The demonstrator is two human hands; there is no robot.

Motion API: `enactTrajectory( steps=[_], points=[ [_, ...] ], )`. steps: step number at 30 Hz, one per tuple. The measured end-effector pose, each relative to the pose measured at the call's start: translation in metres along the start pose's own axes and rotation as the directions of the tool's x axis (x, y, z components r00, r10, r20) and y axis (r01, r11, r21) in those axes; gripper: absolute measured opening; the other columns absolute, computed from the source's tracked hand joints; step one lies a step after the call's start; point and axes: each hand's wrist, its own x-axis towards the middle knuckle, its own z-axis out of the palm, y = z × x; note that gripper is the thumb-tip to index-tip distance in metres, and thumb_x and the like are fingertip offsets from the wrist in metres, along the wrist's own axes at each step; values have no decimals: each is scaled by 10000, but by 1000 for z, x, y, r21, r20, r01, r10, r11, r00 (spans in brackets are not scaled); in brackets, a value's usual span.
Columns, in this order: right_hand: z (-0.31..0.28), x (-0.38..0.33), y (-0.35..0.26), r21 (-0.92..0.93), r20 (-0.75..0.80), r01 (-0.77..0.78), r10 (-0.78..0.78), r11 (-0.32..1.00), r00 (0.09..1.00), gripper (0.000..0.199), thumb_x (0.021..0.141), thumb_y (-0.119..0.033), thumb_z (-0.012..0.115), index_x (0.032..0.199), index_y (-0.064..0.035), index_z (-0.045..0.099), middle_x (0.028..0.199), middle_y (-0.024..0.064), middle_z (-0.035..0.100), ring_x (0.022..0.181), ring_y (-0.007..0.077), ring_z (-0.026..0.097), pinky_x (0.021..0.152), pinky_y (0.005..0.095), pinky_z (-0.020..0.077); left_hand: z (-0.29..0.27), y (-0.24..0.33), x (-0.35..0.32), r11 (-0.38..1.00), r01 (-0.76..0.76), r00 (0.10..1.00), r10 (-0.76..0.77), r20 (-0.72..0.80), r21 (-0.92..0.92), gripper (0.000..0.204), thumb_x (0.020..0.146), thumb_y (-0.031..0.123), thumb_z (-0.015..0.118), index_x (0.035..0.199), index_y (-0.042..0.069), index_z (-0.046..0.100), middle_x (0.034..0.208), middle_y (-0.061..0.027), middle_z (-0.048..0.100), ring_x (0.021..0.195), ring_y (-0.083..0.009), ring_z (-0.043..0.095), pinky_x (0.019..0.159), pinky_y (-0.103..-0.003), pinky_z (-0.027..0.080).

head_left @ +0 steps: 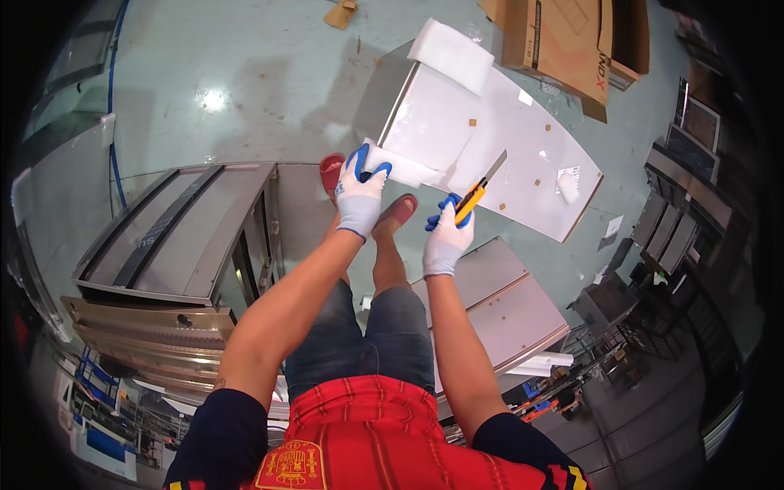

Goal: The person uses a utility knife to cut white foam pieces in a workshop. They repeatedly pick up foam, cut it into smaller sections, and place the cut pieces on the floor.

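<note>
My right hand (449,237), in a white glove with blue fingertips, is closed round a yellow utility knife (471,202). The long blade is out and points up and to the right, above the large white panel (514,122). My left hand (359,196), gloved alike, is at the near left corner of that panel. Its thumb and fingers close on the end of a white foam sheet (408,163) lying along the panel's near edge. Another folded foam piece (452,57) covers the panel's far corner.
An opened cardboard box (563,49) lies at the far right. A metal cabinet (180,229) stands on the left, and another grey cabinet (514,306) is beside my right forearm. A small roll of white wrap (567,186) rests on the panel. My red sandals (398,214) are between cabinet and panel.
</note>
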Motion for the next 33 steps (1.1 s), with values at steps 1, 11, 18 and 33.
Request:
enactTrajectory(
  steps=[1,11,18,33],
  points=[
    [-12,4,-2,-64,-9,8,-9,998,1000,163,1106,-142,649,1220,-26,658,937,32,677,638,86,584,563,265,505,3,3,2,993,88,995,-84,51,-76,629,985,73,819,1577,86,605,1397,-75,685,1191,-187,689,1024,-324,570],
    [-85,12,8,-178,-80,-4,-10,984,997,196,1133,-191,632,1239,-30,666,883,-29,590,681,56,529,604,250,456,13,-11,24,980,166,970,-142,195,-108,1001,914,232,909,1691,-10,326,1544,-189,567,1379,-275,592,1142,-364,495],
    [-101,-19,16,-75,-80,-89,83,993,993,203,1126,-190,642,1239,-24,670,865,-20,583,657,51,516,583,241,443,-39,-21,44,926,-307,864,173,473,221,1004,864,126,861,1723,107,341,1550,-158,562,1402,-266,585,1209,-384,467],
    [-45,-34,-21,-68,384,103,-70,992,921,407,965,-117,851,1284,5,630,1112,82,687,1012,139,656,907,325,554,-78,128,25,372,-786,492,-110,864,494,596,808,145,886,1374,144,700,1354,-150,659,1333,-379,590,1160,-451,497]
  ],
)
